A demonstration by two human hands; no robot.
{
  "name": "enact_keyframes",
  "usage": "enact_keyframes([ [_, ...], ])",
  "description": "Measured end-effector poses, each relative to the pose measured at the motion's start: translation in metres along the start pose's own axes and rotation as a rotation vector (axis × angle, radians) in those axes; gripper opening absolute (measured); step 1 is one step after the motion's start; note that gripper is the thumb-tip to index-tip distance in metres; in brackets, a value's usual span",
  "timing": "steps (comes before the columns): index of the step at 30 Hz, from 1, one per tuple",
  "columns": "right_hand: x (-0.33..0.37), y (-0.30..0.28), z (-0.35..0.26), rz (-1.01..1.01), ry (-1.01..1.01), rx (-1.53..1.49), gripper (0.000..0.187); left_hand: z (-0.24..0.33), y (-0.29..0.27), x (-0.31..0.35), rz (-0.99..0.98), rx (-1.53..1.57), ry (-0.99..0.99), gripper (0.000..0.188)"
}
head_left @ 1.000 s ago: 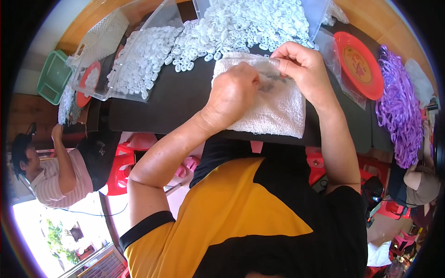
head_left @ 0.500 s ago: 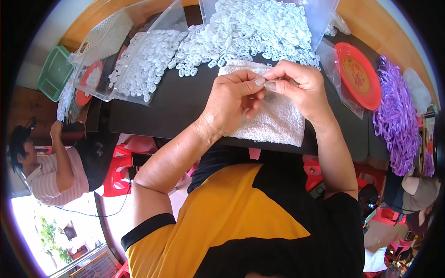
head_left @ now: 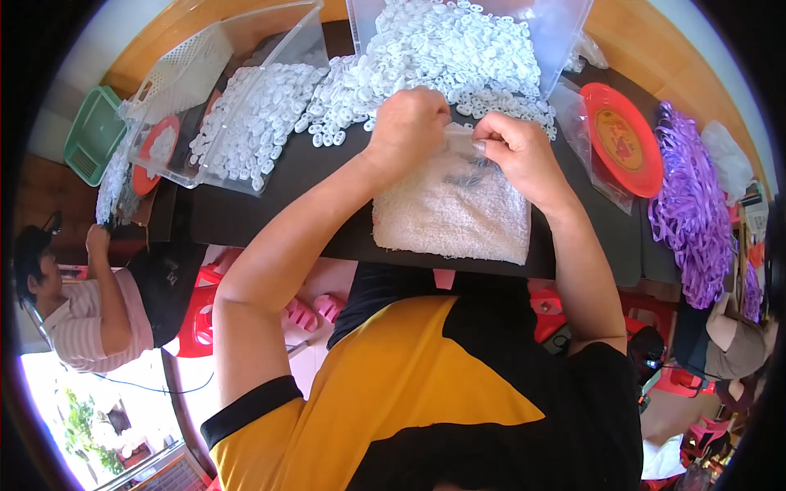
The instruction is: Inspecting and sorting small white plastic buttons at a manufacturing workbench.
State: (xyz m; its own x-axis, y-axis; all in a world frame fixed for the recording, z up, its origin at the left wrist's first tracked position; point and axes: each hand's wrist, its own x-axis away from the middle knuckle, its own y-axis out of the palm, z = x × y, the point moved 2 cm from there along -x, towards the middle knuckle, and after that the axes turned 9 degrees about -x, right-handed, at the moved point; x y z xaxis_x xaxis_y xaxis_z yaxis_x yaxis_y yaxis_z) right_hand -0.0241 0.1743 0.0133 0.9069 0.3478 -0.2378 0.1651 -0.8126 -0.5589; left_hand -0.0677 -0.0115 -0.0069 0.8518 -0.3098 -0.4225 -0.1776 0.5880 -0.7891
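A white cloth towel (head_left: 450, 221) lies on the dark table in front of me, with a patch of small dark thin bits (head_left: 465, 175) on its upper part. My left hand (head_left: 407, 127) is curled at the towel's far edge, beside a heap of small white oval plastic pieces with holes (head_left: 458, 49); its fingertips are mostly hidden. Over the towel's right side, my right hand (head_left: 517, 155) has thumb and forefinger pinched together. What sits in either hand is too small or too hidden to make out.
Clear plastic bins (head_left: 315, 37) hold more white pieces at left and back. To the right are a red plate (head_left: 622, 139) on a plastic bag and a purple ribbon bundle (head_left: 692, 204). Far left, a person (head_left: 90, 295) sits near a green basket (head_left: 92, 135).
My hands, joined above the towel before, have moved apart. The left went away from me toward the white heap; the right stays pinched, slightly lower. The dark bits now show.
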Motion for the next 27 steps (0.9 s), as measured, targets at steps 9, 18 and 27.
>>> enact_keyframes([
  [9, -0.003, -0.016, 0.013, 0.291, 0.103, -0.556, 0.006, 0.03, 0.023, -0.031, -0.305, -0.295, 0.168, 0.014],
  [18, 0.0, -0.016, 0.004, 0.34, 0.06, -0.623, 0.003, 0.021, 0.011, -0.036, -0.442, -0.02, 0.006, 0.012],
  [27, -0.002, -0.008, 0.019, 0.165, 0.099, -0.284, 0.006, 0.024, 0.014, -0.031, -0.249, 0.188, -0.097, 0.008],
])
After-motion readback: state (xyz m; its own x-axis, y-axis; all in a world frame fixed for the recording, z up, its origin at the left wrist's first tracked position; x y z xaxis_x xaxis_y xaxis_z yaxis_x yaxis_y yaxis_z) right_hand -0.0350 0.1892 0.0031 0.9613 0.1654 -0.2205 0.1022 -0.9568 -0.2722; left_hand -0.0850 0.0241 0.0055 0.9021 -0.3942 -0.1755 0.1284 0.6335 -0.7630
